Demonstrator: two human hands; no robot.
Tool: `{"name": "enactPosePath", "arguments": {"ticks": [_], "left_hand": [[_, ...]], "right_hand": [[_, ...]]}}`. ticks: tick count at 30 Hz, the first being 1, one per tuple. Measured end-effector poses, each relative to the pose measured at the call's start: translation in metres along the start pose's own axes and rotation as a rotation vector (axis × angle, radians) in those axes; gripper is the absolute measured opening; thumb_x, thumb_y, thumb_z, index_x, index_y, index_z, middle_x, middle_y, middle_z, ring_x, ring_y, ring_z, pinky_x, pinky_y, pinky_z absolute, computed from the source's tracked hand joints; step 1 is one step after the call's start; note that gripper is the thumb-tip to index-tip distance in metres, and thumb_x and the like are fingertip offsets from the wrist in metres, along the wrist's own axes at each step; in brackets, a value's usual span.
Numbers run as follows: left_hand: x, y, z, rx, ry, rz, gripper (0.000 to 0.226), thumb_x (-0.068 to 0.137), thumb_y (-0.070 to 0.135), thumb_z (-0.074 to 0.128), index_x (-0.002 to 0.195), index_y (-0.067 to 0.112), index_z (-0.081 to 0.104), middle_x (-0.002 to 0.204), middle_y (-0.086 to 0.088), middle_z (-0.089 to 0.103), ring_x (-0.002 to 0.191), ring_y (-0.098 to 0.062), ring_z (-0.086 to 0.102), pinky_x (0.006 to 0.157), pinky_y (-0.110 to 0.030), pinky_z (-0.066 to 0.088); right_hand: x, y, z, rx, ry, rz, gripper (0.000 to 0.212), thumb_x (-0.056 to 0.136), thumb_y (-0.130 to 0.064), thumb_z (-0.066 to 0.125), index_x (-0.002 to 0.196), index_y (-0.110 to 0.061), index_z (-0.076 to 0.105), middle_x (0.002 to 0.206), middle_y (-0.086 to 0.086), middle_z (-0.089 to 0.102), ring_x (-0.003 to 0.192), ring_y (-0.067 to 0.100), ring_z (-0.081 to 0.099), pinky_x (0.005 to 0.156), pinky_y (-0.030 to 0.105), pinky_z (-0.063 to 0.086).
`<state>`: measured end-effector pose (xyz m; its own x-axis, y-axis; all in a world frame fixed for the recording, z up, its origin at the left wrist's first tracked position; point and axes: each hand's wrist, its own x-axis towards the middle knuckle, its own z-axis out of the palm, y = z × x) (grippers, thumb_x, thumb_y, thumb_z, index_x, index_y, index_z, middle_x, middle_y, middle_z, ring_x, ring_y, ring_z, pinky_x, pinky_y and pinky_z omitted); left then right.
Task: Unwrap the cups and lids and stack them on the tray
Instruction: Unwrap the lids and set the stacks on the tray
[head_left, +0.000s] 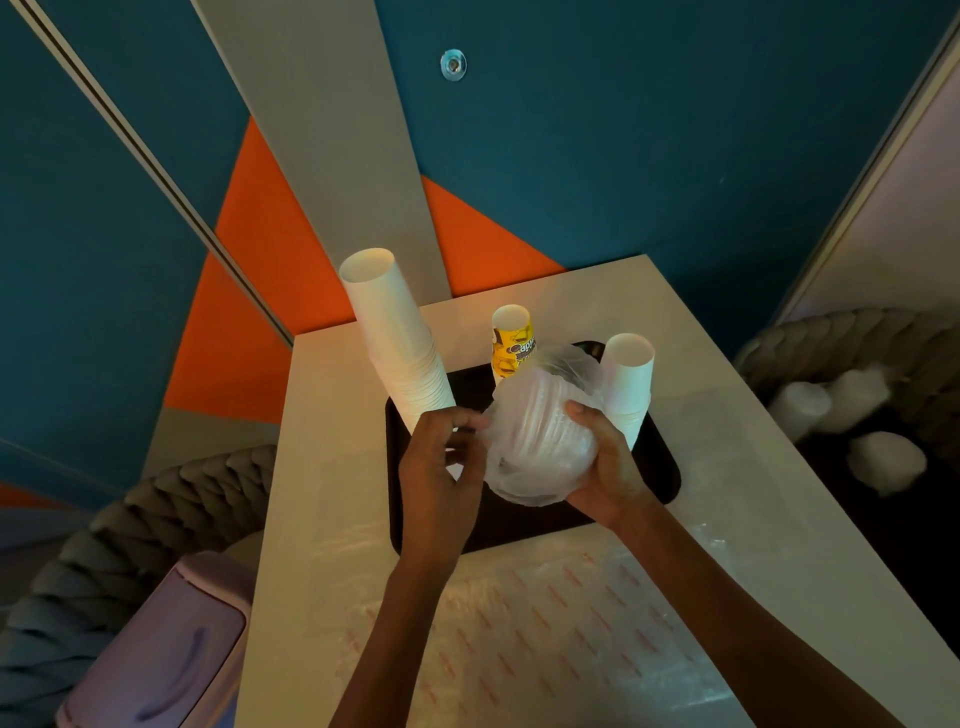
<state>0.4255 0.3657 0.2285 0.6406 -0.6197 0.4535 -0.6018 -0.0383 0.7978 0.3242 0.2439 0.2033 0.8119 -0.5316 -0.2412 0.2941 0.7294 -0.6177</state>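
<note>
The right hand (605, 467) grips a wrapped stack of lids (540, 441) just above the black tray (662, 467). The left hand (436, 467) seems to pinch the plastic wrap (569, 364). A tall cup stack (400, 338) stands on the tray's far left.

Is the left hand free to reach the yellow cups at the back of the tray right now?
Probably not: the left hand pinches the wrapped lids, which are held directly in front of the yellow cups.
</note>
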Motion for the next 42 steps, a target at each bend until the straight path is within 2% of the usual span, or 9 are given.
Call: {"name": "enactPosePath", "arguments": {"ticks": [3,6,8,12,19,23,28,37,42], "left_hand": [[0.001,-0.012,0.001,0.147,-0.029,-0.042,0.018,0.079,-0.007,0.067,0.087,0.009,0.065,0.092,0.002,0.060,0.076,-0.005,0.058,0.068,-0.008,0.048],[-0.003,-0.017,0.004,0.220,-0.224,-0.134,0.014,0.081,-0.003,0.067,0.091,0.006,0.069,0.097,0.006,0.056,0.083,-0.007,0.055,0.078,-0.030,0.056],[-0.004,-0.013,0.003,0.214,-0.192,-0.104,0.015,0.080,0.000,0.068,0.093,0.007,0.070,0.101,0.007,0.052,0.092,-0.007,0.052,0.084,-0.034,0.054],[0.007,0.010,-0.002,0.068,0.071,0.079,0.019,0.082,0.014,0.055,0.096,0.016,0.067,0.101,0.010,0.053,0.099,-0.005,0.056,0.079,-0.022,0.053],[0.012,0.021,0.008,-0.094,-0.150,-0.023,0.032,0.083,0.036,0.059,0.107,0.015,0.065,0.103,0.009,0.064,0.093,-0.006,0.062,0.075,-0.014,0.051],[0.010,0.015,0.012,-0.092,-0.233,-0.140,0.032,0.084,0.029,0.065,0.114,0.018,0.062,0.109,0.003,0.064,0.094,-0.007,0.063,0.073,-0.019,0.055],[0.008,0.013,0.013,-0.119,-0.236,-0.175,0.030,0.085,0.014,0.067,0.115,0.013,0.064,0.102,0.017,0.060,0.091,0.012,0.060,0.070,-0.012,0.052],[0.008,0.005,0.018,-0.131,-0.220,-0.175,0.029,0.083,0.015,0.069,0.112,0.013,0.066,0.106,0.008,0.065,0.094,0.007,0.061,0.071,-0.010,0.051],[0.007,-0.001,0.018,-0.128,-0.238,-0.163,0.029,0.084,0.019,0.067,0.113,0.013,0.066,0.109,0.004,0.066,0.097,0.002,0.062,0.075,-0.012,0.051]], "right_hand": [[-0.001,-0.001,0.001,0.007,-0.009,-0.022,0.094,0.031,-0.043,0.093,0.114,-0.019,0.055,0.098,0.007,0.071,0.093,0.023,0.069,0.073,0.039,0.057],[-0.001,-0.003,0.002,-0.002,-0.014,-0.069,0.093,0.031,-0.044,0.092,0.113,-0.020,0.055,0.094,0.004,0.073,0.090,0.021,0.070,0.071,0.039,0.058],[-0.001,-0.003,0.001,-0.005,-0.002,-0.067,0.096,0.031,-0.044,0.093,0.115,-0.021,0.054,0.095,0.004,0.072,0.091,0.022,0.069,0.071,0.040,0.057],[0.000,-0.002,-0.001,-0.015,0.004,-0.043,0.098,0.029,-0.043,0.093,0.116,-0.022,0.053,0.095,0.005,0.072,0.091,0.023,0.069,0.069,0.039,0.056],[-0.005,-0.002,0.003,-0.038,-0.068,-0.034,0.092,0.035,-0.043,0.091,0.115,-0.016,0.054,0.093,0.007,0.072,0.087,0.021,0.070,0.068,0.036,0.057],[-0.006,-0.003,0.003,-0.044,-0.102,-0.010,0.087,0.037,-0.043,0.091,0.113,-0.015,0.056,0.093,0.009,0.072,0.088,0.022,0.070,0.069,0.038,0.058],[-0.003,-0.002,0.001,-0.064,-0.089,-0.002,0.089,0.036,-0.043,0.091,0.113,-0.018,0.055,0.094,0.008,0.072,0.090,0.022,0.069,0.073,0.040,0.058],[-0.001,-0.001,0.000,-0.128,-0.070,0.079,0.096,0.037,-0.048,0.091,0.120,-0.017,0.053,0.104,0.011,0.070,0.101,0.027,0.066,0.083,0.045,0.055],[0.000,-0.001,0.000,-0.116,-0.042,0.069,0.095,0.029,-0.045,0.091,0.112,-0.018,0.054,0.089,0.005,0.074,0.086,0.019,0.071,0.070,0.037,0.058]]}}
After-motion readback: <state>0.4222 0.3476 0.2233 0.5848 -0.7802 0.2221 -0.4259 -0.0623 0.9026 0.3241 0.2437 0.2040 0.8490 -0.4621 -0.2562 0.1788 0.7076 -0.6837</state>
